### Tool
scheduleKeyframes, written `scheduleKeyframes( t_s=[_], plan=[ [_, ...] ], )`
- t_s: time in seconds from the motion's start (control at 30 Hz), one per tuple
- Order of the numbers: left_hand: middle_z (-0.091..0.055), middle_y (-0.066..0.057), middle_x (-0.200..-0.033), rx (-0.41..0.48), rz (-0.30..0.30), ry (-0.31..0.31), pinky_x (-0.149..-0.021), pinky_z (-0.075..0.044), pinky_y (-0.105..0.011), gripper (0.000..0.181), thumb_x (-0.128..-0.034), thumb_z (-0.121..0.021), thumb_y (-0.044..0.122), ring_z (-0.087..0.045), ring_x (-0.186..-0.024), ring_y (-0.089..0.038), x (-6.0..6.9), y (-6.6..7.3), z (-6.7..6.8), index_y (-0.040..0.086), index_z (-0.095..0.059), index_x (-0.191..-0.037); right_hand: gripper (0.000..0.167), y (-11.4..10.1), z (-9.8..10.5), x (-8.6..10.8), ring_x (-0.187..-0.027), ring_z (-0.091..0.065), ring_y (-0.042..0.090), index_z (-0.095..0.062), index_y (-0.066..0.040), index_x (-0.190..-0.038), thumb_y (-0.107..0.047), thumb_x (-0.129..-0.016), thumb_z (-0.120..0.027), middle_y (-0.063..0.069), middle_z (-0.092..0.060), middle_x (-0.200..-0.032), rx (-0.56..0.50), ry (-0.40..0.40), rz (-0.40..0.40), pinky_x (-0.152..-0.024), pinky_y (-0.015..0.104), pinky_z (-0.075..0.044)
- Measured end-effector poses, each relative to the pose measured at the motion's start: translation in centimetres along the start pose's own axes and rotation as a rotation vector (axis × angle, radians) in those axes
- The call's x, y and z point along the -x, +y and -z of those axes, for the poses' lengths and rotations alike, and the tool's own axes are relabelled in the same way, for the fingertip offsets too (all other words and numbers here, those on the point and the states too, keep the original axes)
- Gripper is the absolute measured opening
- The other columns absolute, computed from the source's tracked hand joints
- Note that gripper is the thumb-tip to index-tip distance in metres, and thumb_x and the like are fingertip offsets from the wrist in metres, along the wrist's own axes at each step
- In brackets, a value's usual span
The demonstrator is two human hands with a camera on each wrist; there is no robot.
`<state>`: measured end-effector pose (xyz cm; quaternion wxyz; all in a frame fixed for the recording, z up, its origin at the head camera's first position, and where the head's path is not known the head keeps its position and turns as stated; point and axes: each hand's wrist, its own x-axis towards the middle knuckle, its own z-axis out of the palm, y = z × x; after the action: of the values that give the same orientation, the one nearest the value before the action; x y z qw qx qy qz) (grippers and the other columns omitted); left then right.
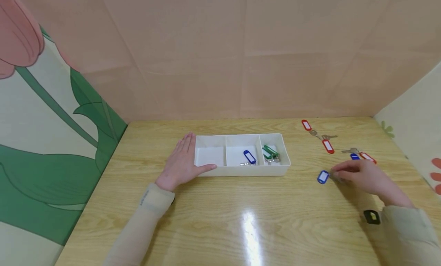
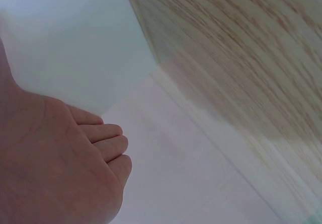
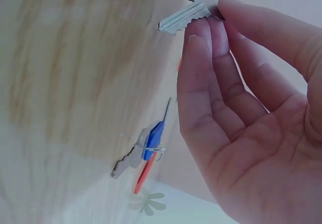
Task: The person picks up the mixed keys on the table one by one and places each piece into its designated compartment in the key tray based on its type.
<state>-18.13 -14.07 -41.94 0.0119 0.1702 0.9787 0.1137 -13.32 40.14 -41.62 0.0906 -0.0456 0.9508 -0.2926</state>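
1. The head view shows the left hand (image 1: 180,160) flat against the left end of a long white plastic three-compartment tray (image 1: 244,171), thumb spread over its front edge; the left wrist view adds four fingertips side by side.
2. The right hand (image 1: 365,176), right of the tray, pinches a silver metal key (image 3: 185,17) between thumb and fingertips; only the right wrist view shows its toothed blade clearly.
3. The blue plastic tag (image 1: 323,177) by those fingertips shows its white label in the head view, but just a sliver in the right wrist view.
4. Only the head view shows the tray's contents: a blue-tagged key (image 1: 249,157) in the middle compartment, green-tagged keys (image 1: 270,151) in the right one.
5. Beyond the right hand, red plastic tags (image 1: 328,146) with keys lie on the wood-grain surface (image 1: 206,220).
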Motion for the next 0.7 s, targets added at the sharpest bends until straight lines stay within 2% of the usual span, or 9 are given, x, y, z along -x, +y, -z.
scheduleKeyframes(
  t_s=[0.27, 0.47, 0.7],
  plan=[
    [-0.002, -0.02, -0.168, 0.011, -0.004, 0.006, -0.124, -0.003, -0.038, 0.132, -0.0797, -0.037, 0.094, 0.0, -0.154, -0.028, 0.0, -0.1, 0.0, -0.005, -0.003, -0.16, 0.022, -0.4, 0.3, -0.1, -0.084, -0.058, -0.004, -0.077, -0.005, -0.113, -0.021, -0.098, -0.072, 0.015, -0.074, -0.108, 0.007, 0.067, 0.056, -0.065, 0.02, -0.049],
    [-0.003, -0.02, -0.168, 0.014, -0.005, 0.008, -0.124, -0.003, -0.039, 0.131, -0.0804, -0.038, 0.093, -0.001, -0.154, -0.028, 0.0, 0.0, 0.0, -0.005, -0.004, -0.16, 0.021, -0.9, 0.4, -0.1, -0.084, -0.058, -0.007, -0.078, -0.007, -0.112, -0.021, -0.097, -0.073, 0.011, -0.075, -0.104, 0.019, 0.104, 0.089, -0.066, 0.017, -0.046],
    [-0.001, -0.019, -0.168, 0.011, 0.002, -0.004, -0.124, -0.003, -0.039, 0.131, -0.0799, -0.038, 0.094, 0.0, -0.154, -0.028, 0.0, 0.0, 0.1, -0.005, -0.004, -0.16, 0.023, -1.6, 0.4, 0.0, -0.082, -0.062, -0.003, -0.077, -0.006, -0.114, -0.02, -0.097, -0.073, 0.008, -0.075, -0.104, -0.018, 0.099, 0.085, -0.066, 0.017, -0.048]
  ],
)
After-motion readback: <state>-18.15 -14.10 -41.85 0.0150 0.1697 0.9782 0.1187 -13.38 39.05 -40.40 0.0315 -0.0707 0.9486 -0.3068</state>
